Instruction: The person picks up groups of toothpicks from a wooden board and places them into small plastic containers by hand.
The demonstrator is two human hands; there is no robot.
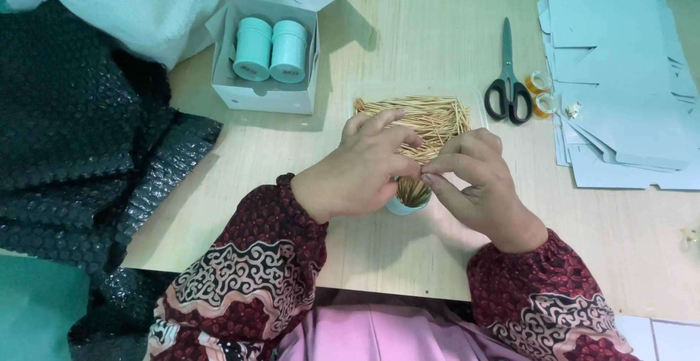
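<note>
Bare table (379, 25) beyond toothpick pile (430, 117) — box (266, 55) left, scissors (508, 84) right

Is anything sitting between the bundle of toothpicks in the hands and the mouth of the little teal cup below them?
Nothing visible does. The left hand and right hand pinch the toothpick bundle directly above the small teal cup, whose open mouth already holds toothpicks. The clear tray of loose toothpicks lies behind, off the path.

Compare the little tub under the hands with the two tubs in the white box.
The tub under the hands is open and packed with toothpicks; the two boxed tubs are capped. It stands on the table between the left hand and right hand; they sit side by side inside the box. All look pale teal, round and upright.
</note>
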